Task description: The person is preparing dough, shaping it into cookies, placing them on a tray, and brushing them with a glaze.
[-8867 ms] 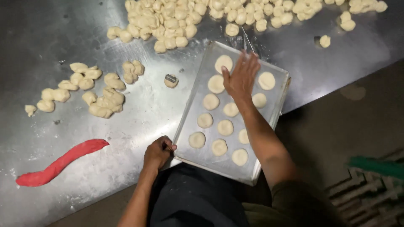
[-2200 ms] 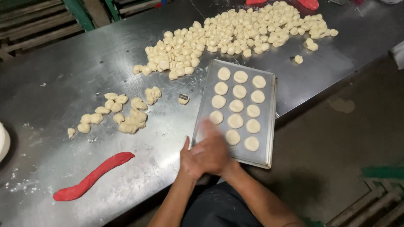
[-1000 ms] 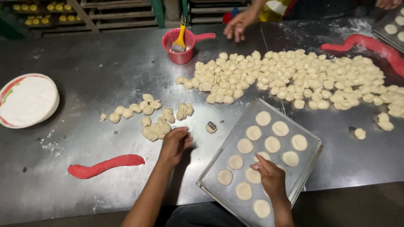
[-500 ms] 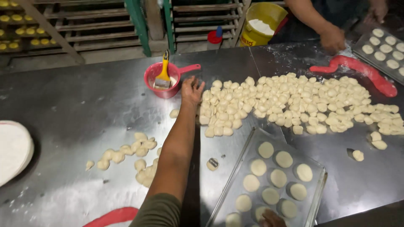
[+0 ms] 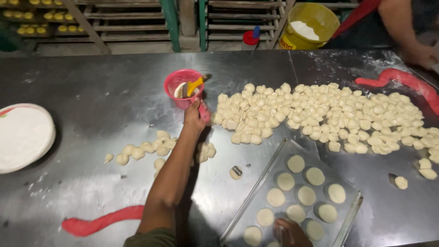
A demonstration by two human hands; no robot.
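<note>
Pink plastic cup with one yellow-handled brush, upper middle: our left hand grips its handle. Right hand lies flat on the metal tray, nine dough discs.

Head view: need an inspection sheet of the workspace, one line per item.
Surface: dull steel table, floury patches.
Job's things: pink plastic cup with handle, yellow-handled brush inside; metal baking tray of flattened dough discs.
Clutter: big heap of pale dough lumps, smaller lumps, red dough strips, white round plate.
Grips: left hand closed on the cup's handle; right hand on the tray.
Cables: nothing seen.
Surroundings: yellow bucket, wooden racks, another person's arm.
</note>
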